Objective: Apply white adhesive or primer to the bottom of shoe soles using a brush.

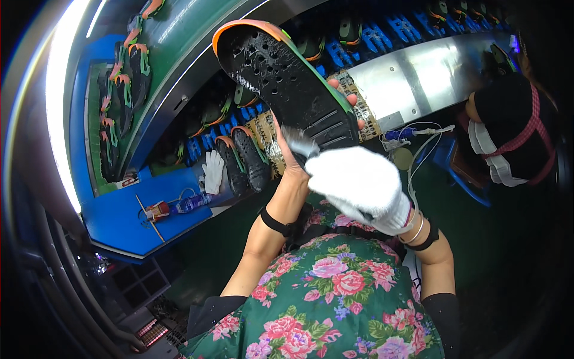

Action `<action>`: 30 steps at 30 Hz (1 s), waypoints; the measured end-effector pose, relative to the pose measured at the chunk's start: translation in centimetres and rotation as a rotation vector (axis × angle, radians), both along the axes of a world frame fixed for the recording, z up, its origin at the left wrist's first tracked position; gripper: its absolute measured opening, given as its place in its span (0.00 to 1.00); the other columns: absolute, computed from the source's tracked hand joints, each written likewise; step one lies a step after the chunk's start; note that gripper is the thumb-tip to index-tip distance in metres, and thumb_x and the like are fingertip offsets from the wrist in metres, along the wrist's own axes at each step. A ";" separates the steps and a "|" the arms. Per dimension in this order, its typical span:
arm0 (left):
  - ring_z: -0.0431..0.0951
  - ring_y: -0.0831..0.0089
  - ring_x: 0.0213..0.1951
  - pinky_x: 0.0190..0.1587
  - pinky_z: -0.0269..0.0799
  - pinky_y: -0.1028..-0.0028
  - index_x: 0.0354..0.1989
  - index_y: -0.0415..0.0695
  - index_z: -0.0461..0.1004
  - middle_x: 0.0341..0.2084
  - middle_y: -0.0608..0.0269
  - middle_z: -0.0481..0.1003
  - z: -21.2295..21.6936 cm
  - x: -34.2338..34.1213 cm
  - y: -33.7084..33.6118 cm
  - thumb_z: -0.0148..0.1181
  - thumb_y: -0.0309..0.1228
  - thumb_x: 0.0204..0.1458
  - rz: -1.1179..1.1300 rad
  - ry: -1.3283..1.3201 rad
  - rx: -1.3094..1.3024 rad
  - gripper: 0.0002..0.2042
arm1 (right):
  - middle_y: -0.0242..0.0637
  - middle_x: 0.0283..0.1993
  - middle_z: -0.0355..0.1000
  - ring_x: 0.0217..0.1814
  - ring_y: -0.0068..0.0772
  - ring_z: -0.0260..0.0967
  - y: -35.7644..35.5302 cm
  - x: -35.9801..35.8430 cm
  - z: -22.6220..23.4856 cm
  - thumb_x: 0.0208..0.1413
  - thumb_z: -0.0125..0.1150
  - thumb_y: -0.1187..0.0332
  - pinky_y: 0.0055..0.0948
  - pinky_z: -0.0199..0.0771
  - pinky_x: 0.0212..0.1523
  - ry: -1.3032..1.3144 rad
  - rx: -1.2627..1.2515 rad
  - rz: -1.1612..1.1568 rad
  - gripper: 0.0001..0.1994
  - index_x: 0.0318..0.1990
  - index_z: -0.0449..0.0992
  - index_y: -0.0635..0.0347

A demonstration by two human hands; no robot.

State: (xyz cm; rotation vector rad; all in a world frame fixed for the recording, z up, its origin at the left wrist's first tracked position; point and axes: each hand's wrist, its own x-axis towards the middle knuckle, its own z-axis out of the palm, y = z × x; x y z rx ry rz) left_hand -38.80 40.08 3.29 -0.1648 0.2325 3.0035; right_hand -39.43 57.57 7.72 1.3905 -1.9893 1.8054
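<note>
A black shoe sole point(293, 90) with round holes, an orange toe edge and a green side edge is tilted up in front of me. My bare left hand point(288, 152) grips it from beneath, the fingertips curling over its right edge. My right hand point(359, 182), in a white knitted glove, is closed around a brush point(301, 142) with pale bristles. The bristles are by the lower left part of the sole, beside my left wrist; whether they touch it I cannot tell. Wet-looking whitish streaks mark the sole's surface.
Two finished-looking soles point(250, 158) stand beside a loose white glove point(213, 172). A blue side table point(137, 212) holds a plastic bottle point(191, 203) and a small container with a stick point(157, 212). Blue shoe forms point(403, 31) line the far conveyor. Another person point(508, 119) sits at right.
</note>
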 end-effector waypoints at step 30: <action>0.70 0.34 0.63 0.59 0.77 0.43 0.77 0.39 0.49 0.70 0.34 0.57 -0.8 -1.9 -1.8 0.49 0.75 0.53 -0.186 0.175 -0.119 0.56 | 0.39 0.46 0.84 0.46 0.41 0.82 3.0 -0.1 -1.7 0.49 0.71 0.74 0.35 0.82 0.44 -0.112 0.010 0.160 0.11 0.41 0.87 0.55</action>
